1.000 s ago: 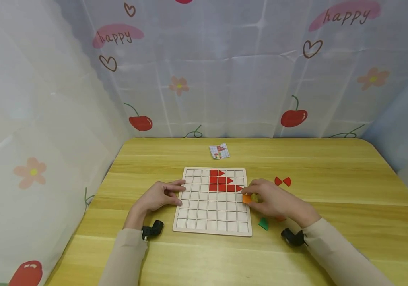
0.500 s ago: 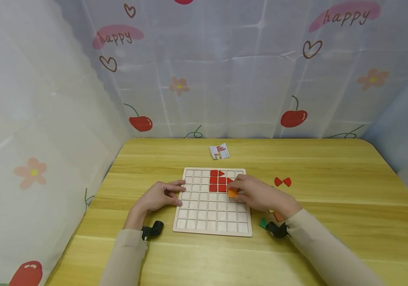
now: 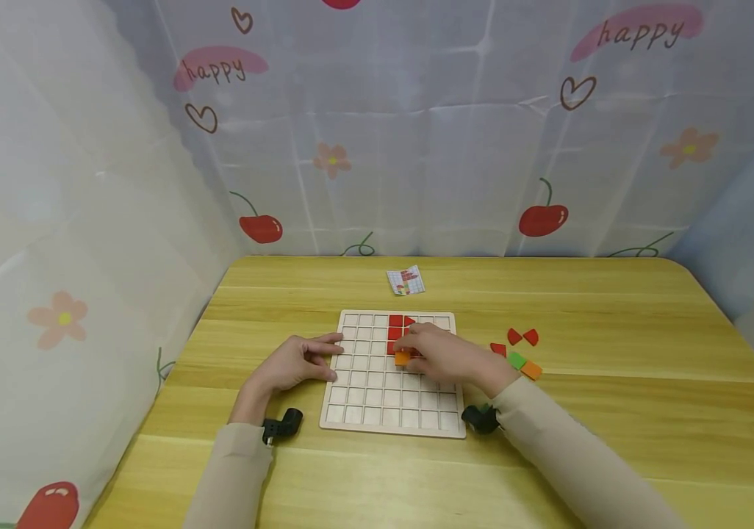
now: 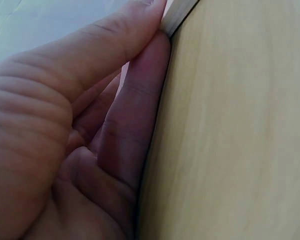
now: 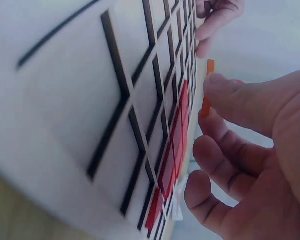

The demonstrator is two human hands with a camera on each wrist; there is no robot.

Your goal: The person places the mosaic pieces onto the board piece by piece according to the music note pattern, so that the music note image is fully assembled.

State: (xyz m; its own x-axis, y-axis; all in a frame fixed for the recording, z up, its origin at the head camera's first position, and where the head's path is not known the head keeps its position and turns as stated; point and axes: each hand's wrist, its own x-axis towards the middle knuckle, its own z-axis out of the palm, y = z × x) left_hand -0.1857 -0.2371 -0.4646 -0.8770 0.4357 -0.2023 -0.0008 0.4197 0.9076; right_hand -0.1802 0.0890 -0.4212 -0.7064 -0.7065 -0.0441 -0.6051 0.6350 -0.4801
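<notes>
A pale wooden grid board lies on the table, with several red tiles set in its upper middle squares. My right hand pinches an orange square tile between thumb and finger, above the board's middle. From the right wrist, that orange tile is seen edge-on, apart from the board, and the other fingers curl loosely. At the board's left edge, my left hand rests its thumb and fingertips against the rim. Its thumb shows close up in the left wrist view. My right hand covers some red tiles.
Right of the board lie loose tiles: two red fan-shaped ones, another red one, a light green one and an orange one. A dark green tile is mostly hidden by the right wrist camera. A small printed pattern card lies behind the board.
My right hand has carried the orange tile leftward from the board's right edge to its middle. Loose tiles it covered now show. The left hand has stayed in place.
</notes>
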